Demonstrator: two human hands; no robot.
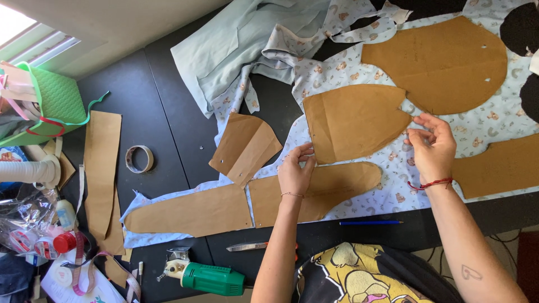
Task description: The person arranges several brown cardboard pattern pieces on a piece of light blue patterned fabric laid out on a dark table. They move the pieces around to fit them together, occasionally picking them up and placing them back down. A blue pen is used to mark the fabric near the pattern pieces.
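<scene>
Across the black table (168, 134), a light blue printed fabric (393, 168) is lying spread flat, and several brown paper pattern pieces are resting on it. Both forearms are reaching forward from the lower edge of the view, bare to the elbow, over a yellow and black shirt (359, 275).

The left hand (296, 171) is lying palm down with its fingers loosely bent, their tips touching the lower left corner of the pointed pattern piece (353, 120) in the middle; the heel of the hand is resting on the long rounded pattern piece (337, 185) below it. A thin bracelet is circling that wrist.

The right hand (431, 147) is hovering at the pointed tip of the same middle piece, thumb and fingers drawn together as if pinching its tip or the cloth just beside it; which of the two cannot be told. A red thread is circling this wrist, and a small tattoo is showing on the forearm.

A large round pattern piece (443, 62) is lying above the right hand. Near the table's front edge are sitting a blue pencil (370, 223), a pair of scissors (250, 246) and a green electric cutter (210, 278). A roll of tape (139, 159) is lying well to the left.
</scene>
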